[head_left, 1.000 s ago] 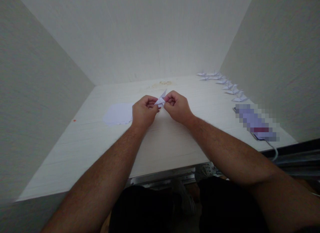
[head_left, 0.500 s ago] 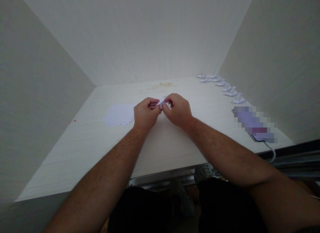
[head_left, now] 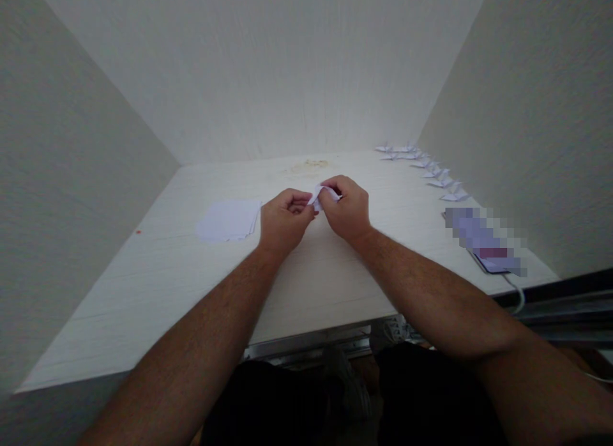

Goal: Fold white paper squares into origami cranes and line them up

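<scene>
A small folded piece of white paper [head_left: 317, 195] is held between both hands above the middle of the table. My left hand [head_left: 286, 221] pinches its left edge between thumb and fingers. On the other side, my right hand [head_left: 348, 206] grips it, with the thumb pressed against the paper and the fingers behind. The paper is bent open into a curve near the right thumb; its exact folds are partly hidden by the fingers. Left of my left hand lies a stack of white paper sheets [head_left: 227, 220].
Several folded white paper cranes [head_left: 437, 174] stand in a line along the back right of the white table [head_left: 316, 286]. In front of them lies a phone-like device [head_left: 483, 241], blurred out, with a white cable [head_left: 520, 299]. Walls enclose the back and both sides.
The paper has gone from a narrow, flat fold to a wider, opened shape. My right thumb has moved up onto it, and the right hand has turned slightly.
</scene>
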`<state>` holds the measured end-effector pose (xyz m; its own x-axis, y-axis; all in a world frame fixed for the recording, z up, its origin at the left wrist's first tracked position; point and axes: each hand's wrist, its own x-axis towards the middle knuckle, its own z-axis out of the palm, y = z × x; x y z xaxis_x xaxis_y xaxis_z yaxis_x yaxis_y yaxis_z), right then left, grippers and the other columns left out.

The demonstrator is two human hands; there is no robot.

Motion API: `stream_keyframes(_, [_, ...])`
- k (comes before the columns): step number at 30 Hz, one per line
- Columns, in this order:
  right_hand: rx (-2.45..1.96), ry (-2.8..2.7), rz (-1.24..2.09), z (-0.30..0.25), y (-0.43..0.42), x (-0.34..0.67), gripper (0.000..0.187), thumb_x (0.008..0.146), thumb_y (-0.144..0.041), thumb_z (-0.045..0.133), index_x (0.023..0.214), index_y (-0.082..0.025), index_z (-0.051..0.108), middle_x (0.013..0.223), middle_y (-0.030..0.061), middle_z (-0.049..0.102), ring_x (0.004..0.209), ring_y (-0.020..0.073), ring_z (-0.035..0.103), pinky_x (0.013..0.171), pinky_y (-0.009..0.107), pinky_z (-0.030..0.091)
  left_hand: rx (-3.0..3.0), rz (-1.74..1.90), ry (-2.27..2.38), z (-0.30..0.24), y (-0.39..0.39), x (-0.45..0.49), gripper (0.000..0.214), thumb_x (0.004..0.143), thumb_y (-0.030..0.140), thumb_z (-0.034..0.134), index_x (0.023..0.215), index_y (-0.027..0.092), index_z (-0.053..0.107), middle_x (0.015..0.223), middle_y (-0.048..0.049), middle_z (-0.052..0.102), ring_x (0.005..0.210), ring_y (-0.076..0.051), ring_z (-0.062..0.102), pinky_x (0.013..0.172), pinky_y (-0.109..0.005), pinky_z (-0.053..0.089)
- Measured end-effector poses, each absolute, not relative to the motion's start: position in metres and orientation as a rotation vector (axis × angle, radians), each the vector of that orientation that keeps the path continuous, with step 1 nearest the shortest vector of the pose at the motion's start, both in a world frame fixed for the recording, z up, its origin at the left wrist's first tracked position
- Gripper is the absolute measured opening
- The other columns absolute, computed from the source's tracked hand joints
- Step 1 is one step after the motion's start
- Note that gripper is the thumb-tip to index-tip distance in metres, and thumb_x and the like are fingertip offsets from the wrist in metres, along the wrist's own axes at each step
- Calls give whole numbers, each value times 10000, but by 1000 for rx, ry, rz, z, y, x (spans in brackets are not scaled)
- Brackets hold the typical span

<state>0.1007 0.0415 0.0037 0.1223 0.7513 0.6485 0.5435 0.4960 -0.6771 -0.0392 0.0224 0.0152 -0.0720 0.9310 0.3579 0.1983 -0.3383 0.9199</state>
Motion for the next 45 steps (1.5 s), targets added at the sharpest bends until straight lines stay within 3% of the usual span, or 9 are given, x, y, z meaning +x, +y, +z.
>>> stream_keyframes(16, [-1241,-1650,242,6,41,105,109,804,-222,577,894,-216,637,781,6,661,685,164,553,689,313,427,1420,1533,1189,11,29,-42,151,678,205,754,813,170,696,677,-19,721,644,-165,730,638,-282,631])
stream_keyframes(21, [-1276,-1628,246,6,42,106,62,818,-233,566,803,-217,623,712,-1,643,645,159,535,664,311,410,1418,1531,1230,14,28,-42,149,685,209,750,818,169,696,671,-19,712,654,-169,730,643,-285,630])
stream_keyframes(32, [-1311,-1675,243,9,40,107,105,845,-225,577,824,-207,678,743,17,674,673,169,562,686,317,411,1409,1461,1262,14,31,-46,162,652,200,724,809,168,697,682,-22,706,636,-162,707,603,-267,594])
stream_keyframes(38, [-1280,-1874,63,10,35,105,138,886,-223,560,797,-197,662,832,63,676,820,204,574,770,329,421,1101,1327,1113,15,37,-51,277,752,432,677,843,176,729,754,-49,707,649,-144,676,619,-267,591])
stream_keyframes(42, [-1274,-1940,67,11,34,102,147,900,-241,567,810,-190,670,830,64,681,800,195,573,756,323,418,1087,1287,1047,14,35,-51,224,645,349,783,729,160,698,739,-30,681,689,-146,652,690,-328,632])
stream_keyframes(45, [-1235,-1966,83,11,33,101,155,913,-258,568,857,-188,694,860,65,701,818,192,589,773,322,425,1072,1284,1039,13,35,-51,194,637,306,768,729,152,694,784,-35,685,715,-145,652,722,-355,642])
